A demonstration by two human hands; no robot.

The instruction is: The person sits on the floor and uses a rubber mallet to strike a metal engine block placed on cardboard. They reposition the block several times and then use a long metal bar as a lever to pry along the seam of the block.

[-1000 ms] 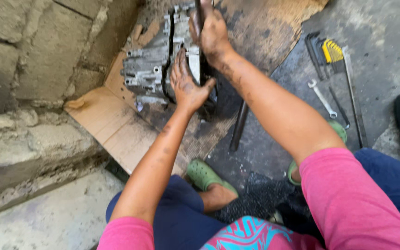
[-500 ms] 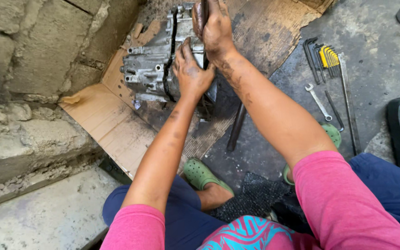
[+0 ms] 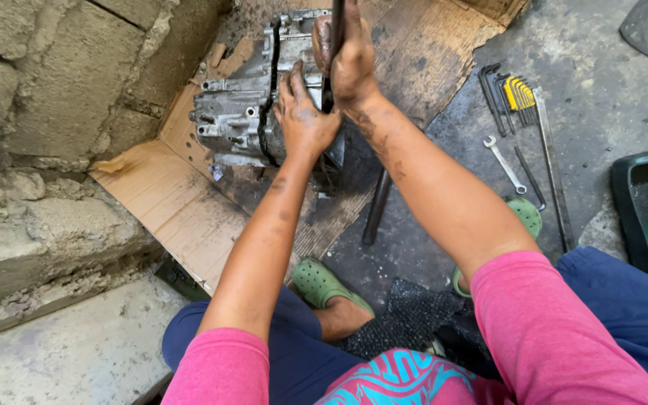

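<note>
Our right hand (image 3: pixel 350 60) has climbed the dark bar (image 3: pixel 333 45), gripping it; our left hand (image 3: pixel 303 116) lies open on the metal casing (image 3: pixel 238 112), upper centre, on cardboard (image 3: pixel 181 210). We should lever slowly, bracing firmly.

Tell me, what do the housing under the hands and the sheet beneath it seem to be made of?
The housing looks like cast metal, probably aluminium: dull grey, ribbed, with bolt holes and grime. The sheet beneath it looks like cardboard: tan, matte, creased, with dark oily stains. The left hand rests on the housing; the right hand grips a dark bar, likely steel.
</note>
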